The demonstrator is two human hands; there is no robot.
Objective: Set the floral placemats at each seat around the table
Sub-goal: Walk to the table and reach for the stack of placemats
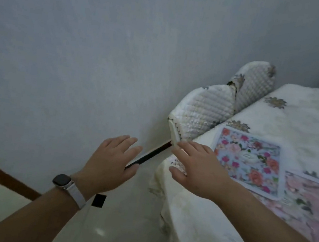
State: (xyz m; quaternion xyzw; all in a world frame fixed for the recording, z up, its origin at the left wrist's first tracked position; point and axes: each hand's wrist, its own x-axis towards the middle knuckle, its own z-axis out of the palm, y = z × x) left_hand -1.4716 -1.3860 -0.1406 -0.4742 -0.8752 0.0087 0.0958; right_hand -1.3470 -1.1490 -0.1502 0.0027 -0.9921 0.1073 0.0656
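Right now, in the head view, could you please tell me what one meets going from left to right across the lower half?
Watch on the left wrist → left hand → right hand → blue floral placemat → pink floral placemat.

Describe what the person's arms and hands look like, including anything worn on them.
Both forearms are bare, with no sleeves in view. The left hand has a smartwatch on its wrist: a dark, rounded-square face on a light grey woven band. The right hand and its wrist carry nothing: no watch or bracelet. No rings or gloves show on either hand.
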